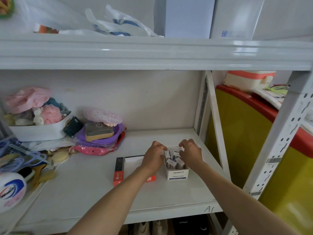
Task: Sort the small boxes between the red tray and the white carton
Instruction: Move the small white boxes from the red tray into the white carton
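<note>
- White metal shelf (94, 189), clutter at frame left.
- Small white boxes (174, 161) lie loose in the white paper-clip carton (177, 174), lower centre; flat red tray (118, 173) just left.
- Left hand (153, 156) and right hand (190, 150) curl over the carton; whether either grips a box, I cannot tell.
- Risk: the light carton could tip and spill.

The white carton (177, 173), right of frame centre, is showing "SHANGHUI" and "PAPER CLIPS" on its front face. The shelf edge (169, 213), lower right, is bearing handwritten "A1".

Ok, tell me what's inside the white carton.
The white carton holds small white boxes with dark bands; four show, standing loosely. The left hand and right hand cover its sides, so any more boxes there or beneath cannot be seen.
</note>
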